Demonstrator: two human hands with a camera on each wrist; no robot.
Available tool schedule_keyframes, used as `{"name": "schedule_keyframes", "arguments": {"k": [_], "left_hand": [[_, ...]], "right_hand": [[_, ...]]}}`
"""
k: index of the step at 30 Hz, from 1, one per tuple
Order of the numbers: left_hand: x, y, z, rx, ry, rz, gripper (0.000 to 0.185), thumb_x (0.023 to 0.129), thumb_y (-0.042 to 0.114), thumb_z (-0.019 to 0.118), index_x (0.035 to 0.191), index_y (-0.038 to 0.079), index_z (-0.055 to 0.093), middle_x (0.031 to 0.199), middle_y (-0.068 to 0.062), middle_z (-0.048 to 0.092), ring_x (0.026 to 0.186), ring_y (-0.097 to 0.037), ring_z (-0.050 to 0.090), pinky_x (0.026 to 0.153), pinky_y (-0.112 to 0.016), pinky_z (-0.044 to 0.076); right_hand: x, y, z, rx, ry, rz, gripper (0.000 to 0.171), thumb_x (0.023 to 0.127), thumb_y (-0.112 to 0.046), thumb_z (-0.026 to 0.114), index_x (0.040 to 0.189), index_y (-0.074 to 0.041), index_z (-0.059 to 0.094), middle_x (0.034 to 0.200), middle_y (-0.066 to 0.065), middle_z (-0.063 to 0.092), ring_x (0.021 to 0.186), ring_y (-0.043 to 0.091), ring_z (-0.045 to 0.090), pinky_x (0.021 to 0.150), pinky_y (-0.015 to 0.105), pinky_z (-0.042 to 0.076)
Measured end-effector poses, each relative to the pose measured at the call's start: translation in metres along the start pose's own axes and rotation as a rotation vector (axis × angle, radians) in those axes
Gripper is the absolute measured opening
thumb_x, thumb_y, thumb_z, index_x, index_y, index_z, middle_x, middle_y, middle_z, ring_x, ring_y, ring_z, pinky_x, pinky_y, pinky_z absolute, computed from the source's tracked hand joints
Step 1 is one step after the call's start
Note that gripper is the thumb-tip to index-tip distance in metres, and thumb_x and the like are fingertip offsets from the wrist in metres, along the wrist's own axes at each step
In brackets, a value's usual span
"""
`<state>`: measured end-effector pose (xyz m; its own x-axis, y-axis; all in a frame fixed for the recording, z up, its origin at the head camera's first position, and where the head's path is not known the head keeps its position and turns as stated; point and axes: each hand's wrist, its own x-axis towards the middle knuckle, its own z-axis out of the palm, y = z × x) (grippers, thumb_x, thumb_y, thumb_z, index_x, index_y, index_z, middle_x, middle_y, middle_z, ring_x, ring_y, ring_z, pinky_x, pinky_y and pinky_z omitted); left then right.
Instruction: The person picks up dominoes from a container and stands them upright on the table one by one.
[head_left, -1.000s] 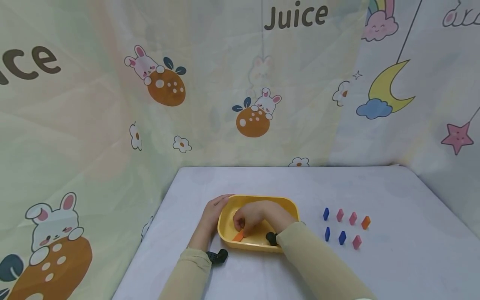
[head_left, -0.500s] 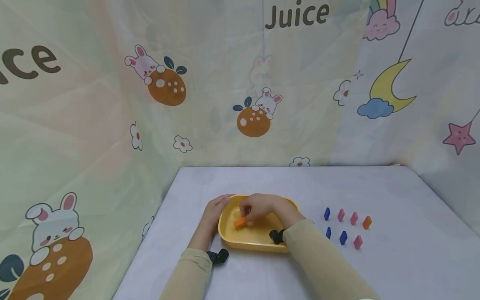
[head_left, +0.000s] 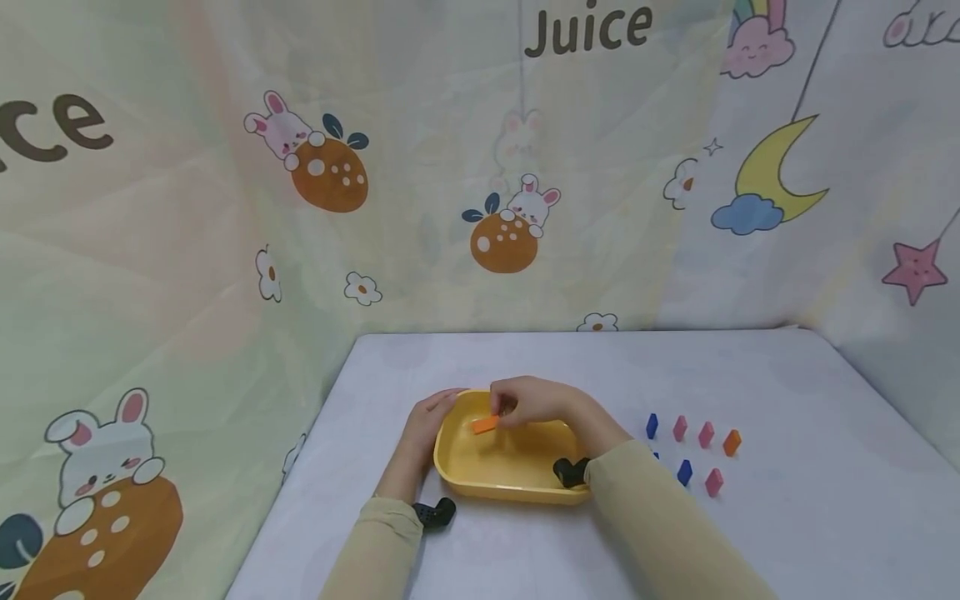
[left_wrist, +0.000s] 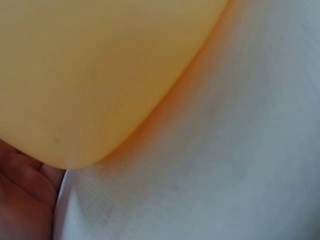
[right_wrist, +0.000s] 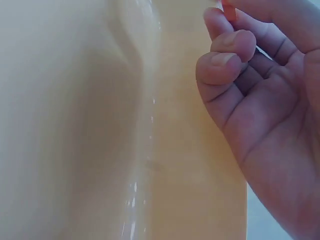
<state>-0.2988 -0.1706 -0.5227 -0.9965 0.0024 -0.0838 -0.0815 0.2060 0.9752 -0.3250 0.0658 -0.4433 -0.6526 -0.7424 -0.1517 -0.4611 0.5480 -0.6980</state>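
Note:
A yellow plastic tray (head_left: 510, 493) with raised walls lies on the white table. My right hand (head_left: 538, 400) is over its far part and pinches a small orange block (head_left: 484, 425) between thumb and fingertips. In the right wrist view only a bit of the orange block (right_wrist: 229, 12) shows at the top, with the other fingers (right_wrist: 218, 70) curled. My left hand (head_left: 425, 427) rests against the tray's left side near the far corner. In the left wrist view part of that hand (left_wrist: 25, 192) appears beside the tray wall (left_wrist: 100, 75); its fingertips are hidden.
Right of the tray, small blocks stand in two rows: blue (head_left: 652, 427), pink (head_left: 679, 428) and orange (head_left: 732, 442) at the back, with another blue block (head_left: 684, 472) and a pink block (head_left: 714, 482) in front. My right sleeve (head_left: 660, 517) partly covers a front-row block.
My right hand has moved away from me and a little right, lifting the orange block from near the tray's front wall. My left hand has stayed at the tray's left side.

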Motion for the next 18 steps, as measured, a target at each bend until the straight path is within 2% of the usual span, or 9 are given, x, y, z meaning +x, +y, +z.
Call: {"name": "schedule_keyframes", "arguments": {"k": [6, 13, 18], "left_hand": [[0.001, -0.002, 0.000, 0.003, -0.006, 0.004, 0.040, 0.094, 0.056, 0.055, 0.119, 0.030, 0.071, 0.124, 0.006, 0.069, 0.125, -0.018, 0.059, 0.111, -0.043, 0.045], [0.000, -0.002, 0.000, -0.020, 0.001, 0.004, 0.038, 0.093, 0.056, 0.056, 0.117, 0.031, 0.071, 0.124, 0.008, 0.069, 0.125, -0.017, 0.059, 0.112, -0.044, 0.045], [0.000, -0.002, -0.001, -0.024, -0.009, 0.000, 0.039, 0.094, 0.055, 0.056, 0.119, 0.029, 0.071, 0.123, 0.006, 0.070, 0.123, -0.018, 0.060, 0.109, -0.042, 0.047]], "right_hand": [[-0.015, 0.004, -0.006, 0.029, 0.048, 0.026, 0.013, 0.088, -0.025, 0.073, 0.094, -0.026, 0.061, 0.089, -0.003, 0.063, 0.082, 0.015, 0.057, 0.072, 0.028, 0.051], [-0.031, 0.001, -0.016, 0.116, 0.079, -0.018, 0.016, 0.090, -0.015, 0.069, 0.101, -0.020, 0.059, 0.089, 0.001, 0.060, 0.082, 0.017, 0.055, 0.071, 0.027, 0.052], [-0.038, 0.003, -0.019, 0.127, 0.083, -0.040, 0.018, 0.091, -0.011, 0.065, 0.106, -0.019, 0.058, 0.091, 0.001, 0.058, 0.084, 0.016, 0.054, 0.072, 0.025, 0.050]]}}
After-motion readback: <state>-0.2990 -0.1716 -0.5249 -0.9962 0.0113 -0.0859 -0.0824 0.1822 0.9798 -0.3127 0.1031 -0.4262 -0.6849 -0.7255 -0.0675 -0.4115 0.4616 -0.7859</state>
